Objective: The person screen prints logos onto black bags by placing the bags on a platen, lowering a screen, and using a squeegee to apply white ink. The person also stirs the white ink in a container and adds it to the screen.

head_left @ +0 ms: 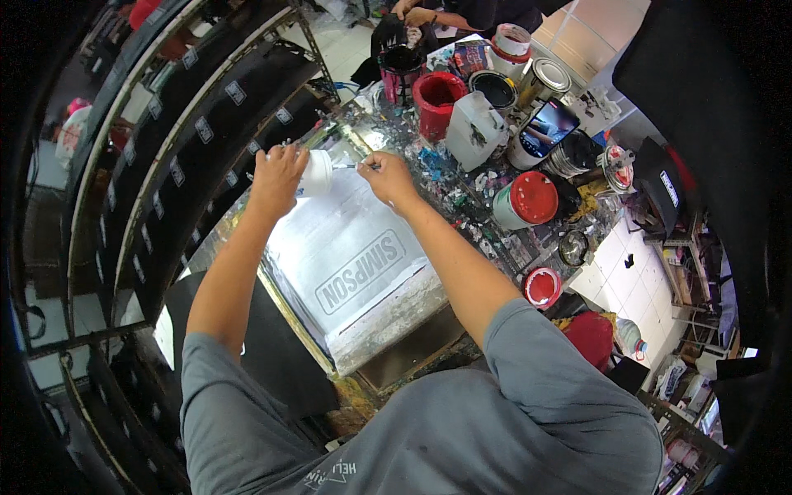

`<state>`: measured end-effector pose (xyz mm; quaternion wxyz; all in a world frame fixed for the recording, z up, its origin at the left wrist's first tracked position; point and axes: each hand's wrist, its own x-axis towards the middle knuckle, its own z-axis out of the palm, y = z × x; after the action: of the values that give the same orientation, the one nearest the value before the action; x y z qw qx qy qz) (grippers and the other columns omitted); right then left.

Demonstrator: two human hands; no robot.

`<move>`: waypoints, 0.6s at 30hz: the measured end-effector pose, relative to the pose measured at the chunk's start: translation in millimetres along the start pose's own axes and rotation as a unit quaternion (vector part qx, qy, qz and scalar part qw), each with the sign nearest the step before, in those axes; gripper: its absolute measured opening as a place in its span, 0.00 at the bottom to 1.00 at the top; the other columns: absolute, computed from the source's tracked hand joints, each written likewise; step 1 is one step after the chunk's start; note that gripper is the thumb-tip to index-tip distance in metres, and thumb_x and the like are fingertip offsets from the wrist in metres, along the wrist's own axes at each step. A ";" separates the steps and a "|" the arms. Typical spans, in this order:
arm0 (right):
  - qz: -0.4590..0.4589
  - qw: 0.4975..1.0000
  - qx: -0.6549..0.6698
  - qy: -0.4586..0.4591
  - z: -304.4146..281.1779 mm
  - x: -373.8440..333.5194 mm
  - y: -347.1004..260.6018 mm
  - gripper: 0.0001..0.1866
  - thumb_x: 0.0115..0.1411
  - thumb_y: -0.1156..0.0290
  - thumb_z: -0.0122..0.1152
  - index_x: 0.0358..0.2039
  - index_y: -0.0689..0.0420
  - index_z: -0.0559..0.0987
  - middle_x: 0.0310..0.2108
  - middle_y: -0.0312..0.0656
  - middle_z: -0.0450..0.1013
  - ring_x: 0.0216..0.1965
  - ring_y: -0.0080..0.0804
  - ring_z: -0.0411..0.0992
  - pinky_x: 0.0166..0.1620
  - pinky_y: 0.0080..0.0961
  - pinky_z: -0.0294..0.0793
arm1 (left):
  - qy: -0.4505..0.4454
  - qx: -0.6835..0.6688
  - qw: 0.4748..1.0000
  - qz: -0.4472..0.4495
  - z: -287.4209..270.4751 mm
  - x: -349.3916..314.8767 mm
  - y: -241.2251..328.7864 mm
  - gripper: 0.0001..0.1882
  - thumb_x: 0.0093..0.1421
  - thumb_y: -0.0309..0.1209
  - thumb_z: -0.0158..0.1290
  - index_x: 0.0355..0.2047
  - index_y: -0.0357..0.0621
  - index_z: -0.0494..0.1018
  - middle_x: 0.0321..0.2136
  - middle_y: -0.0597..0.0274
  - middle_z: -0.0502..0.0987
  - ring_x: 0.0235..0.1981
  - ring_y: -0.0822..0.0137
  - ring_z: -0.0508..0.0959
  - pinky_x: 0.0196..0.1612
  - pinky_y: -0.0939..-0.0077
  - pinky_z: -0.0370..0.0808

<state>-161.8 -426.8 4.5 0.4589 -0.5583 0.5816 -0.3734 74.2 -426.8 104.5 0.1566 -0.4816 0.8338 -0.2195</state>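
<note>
My left hand (279, 180) is wrapped round a white plastic tub (316, 175), tipped with its mouth toward the right over the far part of a screen-printing frame. The screen (318, 243) is pale, with dark block lettering in a rounded outline near its closer end. To the right of the tub, my right hand (388, 178) is closed on a thin tool (346, 166), perhaps a spatula, that reaches toward the tub's mouth. The tool's tip and the tub's contents cannot be made out.
Right of the screen, the paint-stained table holds a red bucket (436, 103), a translucent jug (476, 132), a red-lidded can (533, 198) and a propped phone (548, 129). Curved racks (216, 124) with black pieces stand on the left. Another person's hand (419, 15) shows at the far edge.
</note>
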 end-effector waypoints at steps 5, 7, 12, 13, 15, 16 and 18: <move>-0.042 0.998 0.041 0.027 4.5 23.3 11.6 0.13 0.59 0.61 0.71 0.37 0.58 0.84 0.31 0.51 0.81 0.35 0.45 0.79 0.42 0.38 0.76 | -0.016 0.000 1.000 -0.002 0.3 8.2 -3.6 0.46 0.41 0.33 0.70 0.64 0.51 0.66 0.55 0.62 0.73 0.55 0.57 0.73 0.50 0.56 0.70; -0.023 0.999 0.044 0.017 6.2 15.0 7.3 0.13 0.59 0.61 0.71 0.37 0.58 0.85 0.31 0.51 0.81 0.35 0.44 0.80 0.43 0.38 0.76 | -0.018 -0.082 0.996 -0.037 -0.7 12.0 -11.3 0.46 0.41 0.33 0.70 0.64 0.50 0.66 0.54 0.62 0.73 0.54 0.57 0.73 0.50 0.55 0.70; -0.033 0.999 0.035 0.020 -1.7 11.1 3.1 0.13 0.60 0.63 0.70 0.35 0.61 0.84 0.31 0.46 0.81 0.33 0.35 0.77 0.40 0.34 0.74 | -0.026 -0.115 0.992 -0.053 -8.7 8.5 -25.3 0.46 0.42 0.31 0.69 0.64 0.50 0.66 0.52 0.61 0.74 0.53 0.58 0.74 0.51 0.59 0.70; -0.032 0.998 0.041 0.020 -2.6 14.1 0.2 0.14 0.60 0.61 0.71 0.37 0.60 0.84 0.32 0.49 0.81 0.34 0.40 0.79 0.42 0.37 0.75 | -0.018 -0.097 0.994 -0.040 -8.6 6.0 -26.4 0.46 0.42 0.31 0.69 0.65 0.50 0.66 0.52 0.61 0.74 0.52 0.58 0.74 0.51 0.59 0.70; -0.023 1.000 0.020 0.008 -4.5 11.9 -3.7 0.15 0.60 0.60 0.70 0.36 0.60 0.84 0.31 0.49 0.81 0.34 0.41 0.79 0.41 0.36 0.75 | -0.003 -0.064 0.998 -0.010 -7.6 -1.6 -22.0 0.46 0.43 0.31 0.69 0.65 0.50 0.66 0.51 0.61 0.74 0.52 0.57 0.74 0.51 0.58 0.70; -0.016 1.000 0.008 0.001 -5.6 9.0 -4.8 0.15 0.60 0.60 0.70 0.36 0.60 0.84 0.31 0.49 0.81 0.34 0.41 0.79 0.41 0.36 0.75 | -0.005 -0.081 0.996 -0.021 -8.2 -0.9 -21.1 0.47 0.42 0.31 0.70 0.65 0.50 0.66 0.51 0.61 0.74 0.52 0.57 0.74 0.51 0.58 0.70; -0.035 0.999 0.017 0.009 -6.6 13.8 -6.1 0.14 0.61 0.60 0.70 0.36 0.59 0.84 0.30 0.48 0.81 0.33 0.41 0.78 0.41 0.36 0.75 | -0.009 -0.113 0.993 -0.044 -13.6 4.2 -24.2 0.48 0.41 0.32 0.71 0.66 0.50 0.65 0.50 0.61 0.74 0.51 0.57 0.74 0.51 0.57 0.70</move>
<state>-165.6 -441.6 10.6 0.4498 -0.5672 0.5589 -0.4044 83.4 -438.2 128.4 0.0987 -0.5344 0.8300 -0.1261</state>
